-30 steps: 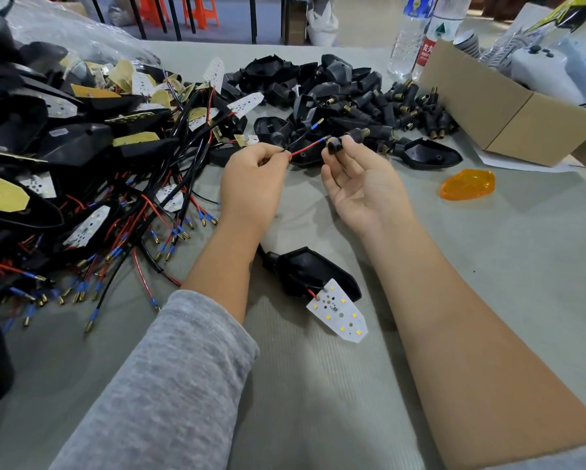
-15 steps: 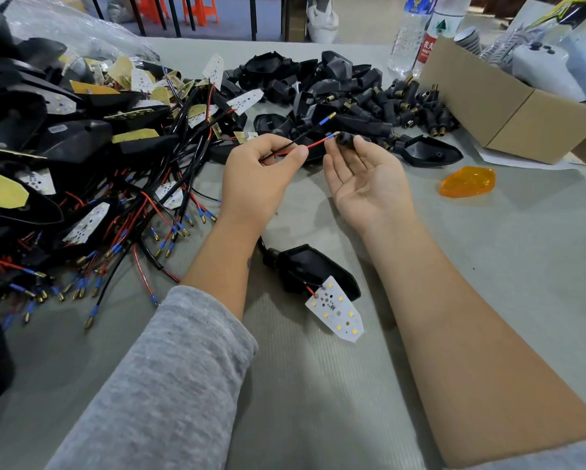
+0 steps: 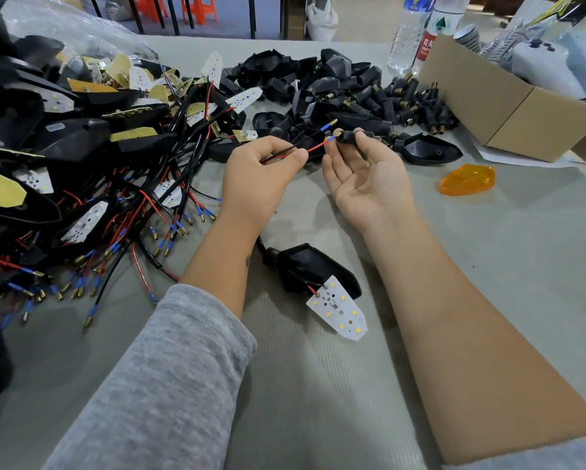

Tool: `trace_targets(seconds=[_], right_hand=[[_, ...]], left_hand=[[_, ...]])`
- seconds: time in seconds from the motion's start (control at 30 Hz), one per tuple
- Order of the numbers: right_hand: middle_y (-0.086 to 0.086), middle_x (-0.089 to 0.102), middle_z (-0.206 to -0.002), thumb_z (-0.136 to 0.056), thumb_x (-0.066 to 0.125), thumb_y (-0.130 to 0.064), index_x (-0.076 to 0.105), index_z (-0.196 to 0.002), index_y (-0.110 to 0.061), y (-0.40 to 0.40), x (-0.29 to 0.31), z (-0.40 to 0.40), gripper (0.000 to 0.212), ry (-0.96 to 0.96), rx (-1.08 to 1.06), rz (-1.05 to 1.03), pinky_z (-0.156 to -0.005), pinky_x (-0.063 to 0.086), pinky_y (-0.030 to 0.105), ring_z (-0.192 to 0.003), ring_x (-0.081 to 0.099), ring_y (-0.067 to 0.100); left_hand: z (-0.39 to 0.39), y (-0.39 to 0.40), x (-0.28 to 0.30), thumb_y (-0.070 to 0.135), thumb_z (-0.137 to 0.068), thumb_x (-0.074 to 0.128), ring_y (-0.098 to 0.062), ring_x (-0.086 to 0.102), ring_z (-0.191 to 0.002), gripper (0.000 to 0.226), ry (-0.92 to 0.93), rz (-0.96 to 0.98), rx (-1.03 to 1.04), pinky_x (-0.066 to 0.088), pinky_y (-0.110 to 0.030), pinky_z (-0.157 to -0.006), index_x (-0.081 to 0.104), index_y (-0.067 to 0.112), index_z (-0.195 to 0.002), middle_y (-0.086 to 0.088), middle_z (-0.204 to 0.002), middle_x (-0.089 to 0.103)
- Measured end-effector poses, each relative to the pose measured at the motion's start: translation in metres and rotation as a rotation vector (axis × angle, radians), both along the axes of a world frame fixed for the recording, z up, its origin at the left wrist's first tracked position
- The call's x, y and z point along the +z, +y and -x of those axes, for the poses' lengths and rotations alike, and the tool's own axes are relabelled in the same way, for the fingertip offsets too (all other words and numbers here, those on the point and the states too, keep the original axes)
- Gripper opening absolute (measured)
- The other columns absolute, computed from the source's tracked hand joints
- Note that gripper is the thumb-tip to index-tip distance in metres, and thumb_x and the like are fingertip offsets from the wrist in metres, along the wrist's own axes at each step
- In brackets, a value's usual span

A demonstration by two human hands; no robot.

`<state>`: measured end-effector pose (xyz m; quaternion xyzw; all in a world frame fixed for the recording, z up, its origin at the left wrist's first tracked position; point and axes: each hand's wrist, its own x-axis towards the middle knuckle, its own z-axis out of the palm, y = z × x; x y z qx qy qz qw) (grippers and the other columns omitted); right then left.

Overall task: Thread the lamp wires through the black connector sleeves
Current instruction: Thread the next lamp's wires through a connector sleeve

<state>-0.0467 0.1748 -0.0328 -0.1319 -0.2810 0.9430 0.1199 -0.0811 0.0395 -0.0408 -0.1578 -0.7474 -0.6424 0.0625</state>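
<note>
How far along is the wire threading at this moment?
Done: nothing shows a finished sleeve on this lamp. In hand: the left hand pinches the red wire and black wire, the red tip right at the mouth of the black sleeve pinched by the right hand. Left: both wires through, then the wired lamps heaped at left.

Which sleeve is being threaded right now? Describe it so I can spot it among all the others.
Start at the cardboard box on the right and go left past the loose pile of sleeves. The one you want is the sleeve pinched in the right hand. It alone is off the table, with the red wire at its mouth.
</note>
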Motion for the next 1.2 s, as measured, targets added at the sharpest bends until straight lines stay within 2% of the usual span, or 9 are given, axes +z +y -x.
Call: trace_targets(seconds=[0.13,0.27,0.33,0.4,0.5,0.7,0.93,1.07,1.2], right_hand=[[0.005,0.068,-0.089,-0.096,0.050,-0.008,0.057,-0.095,-0.020,0.000,0.001,0.000,0.014,0.004,0.016,-0.054,-0.077,0.054,0.030,-0.078,0.070,0.022],[0.003,0.066,-0.091,-0.097,0.051,-0.012,0.056,-0.097,-0.023,-0.001,0.001,0.001,0.012,-0.001,0.019,-0.095,-0.076,0.052,0.028,-0.074,0.069,0.017],[0.003,0.064,-0.094,-0.097,0.054,-0.016,0.055,-0.104,-0.020,-0.001,0.001,0.002,0.008,-0.013,0.025,-0.120,-0.075,0.052,0.027,-0.074,0.068,0.015],[0.003,0.061,-0.096,-0.097,0.057,-0.019,0.050,-0.112,-0.018,0.000,0.000,0.003,0.017,-0.031,0.028,-0.144,-0.074,0.052,0.026,-0.076,0.066,0.014],[0.004,0.061,-0.090,-0.097,0.057,-0.017,0.054,-0.099,-0.019,0.000,0.001,0.004,0.004,-0.036,0.016,-0.193,-0.071,0.052,0.025,-0.076,0.063,0.015],[0.001,0.064,-0.078,-0.095,0.055,-0.007,0.059,-0.088,-0.021,-0.002,0.000,0.004,0.016,-0.047,-0.002,-0.243,-0.071,0.054,0.025,-0.070,0.064,0.015],[-0.002,0.065,-0.073,-0.093,0.059,-0.006,0.060,-0.090,-0.017,-0.013,0.001,0.004,0.011,0.007,0.082,-0.567,-0.068,0.051,0.024,-0.067,0.062,0.013],[0.001,0.064,-0.077,-0.091,0.060,-0.001,0.062,-0.095,-0.015,-0.017,-0.001,0.002,0.015,0.033,0.105,-0.680,-0.071,0.050,0.024,-0.068,0.061,0.013],[-0.002,0.067,-0.074,-0.096,0.056,-0.007,0.062,-0.104,-0.010,-0.018,0.000,0.003,0.011,0.024,0.127,-0.739,-0.068,0.049,0.024,-0.066,0.060,0.012]], left_hand=[[0.004,-0.002,-0.003,0.021,-0.087,0.071,0.004,0.045,-0.049,0.014,-0.020,0.027,0.034,0.036,-0.011,-0.055,0.067,0.022,-0.074,0.021,-0.047,0.052],[0.005,-0.001,-0.004,0.021,-0.085,0.072,0.004,0.046,-0.048,0.018,-0.019,0.060,0.042,0.036,-0.010,-0.053,0.065,0.028,-0.069,0.021,-0.047,0.053],[0.005,-0.001,-0.004,0.021,-0.084,0.072,0.004,0.046,-0.049,0.020,-0.008,0.087,0.045,0.036,-0.009,-0.052,0.065,0.029,-0.067,0.021,-0.048,0.054],[0.005,0.000,-0.005,0.020,-0.083,0.073,0.004,0.046,-0.051,0.020,-0.012,0.097,0.050,0.038,-0.011,-0.055,0.065,0.030,-0.067,0.017,-0.050,0.055],[0.006,-0.001,-0.004,0.018,-0.082,0.072,0.002,0.044,-0.051,0.019,-0.024,0.092,0.049,0.037,-0.013,-0.054,0.065,0.028,-0.068,0.013,-0.053,0.052],[0.006,-0.001,-0.002,0.023,-0.089,0.067,-0.001,0.044,-0.055,0.013,-0.032,0.014,0.027,0.040,-0.014,-0.058,0.066,0.024,-0.077,0.013,-0.059,0.051],[0.002,0.001,0.000,0.017,-0.091,0.066,0.005,0.048,-0.052,0.008,-0.032,0.008,-0.001,0.039,-0.009,-0.057,0.068,0.016,-0.083,0.016,-0.057,0.055],[0.003,0.001,0.004,0.016,-0.094,0.053,-0.006,0.044,-0.058,0.020,-0.136,-0.028,0.012,0.036,-0.019,-0.054,0.063,0.021,-0.076,0.009,-0.062,0.052],[0.003,0.002,0.006,0.009,-0.095,0.044,-0.006,0.044,-0.059,0.024,-0.172,-0.054,0.040,0.033,-0.017,-0.049,0.061,0.021,-0.083,0.008,-0.068,0.054]])
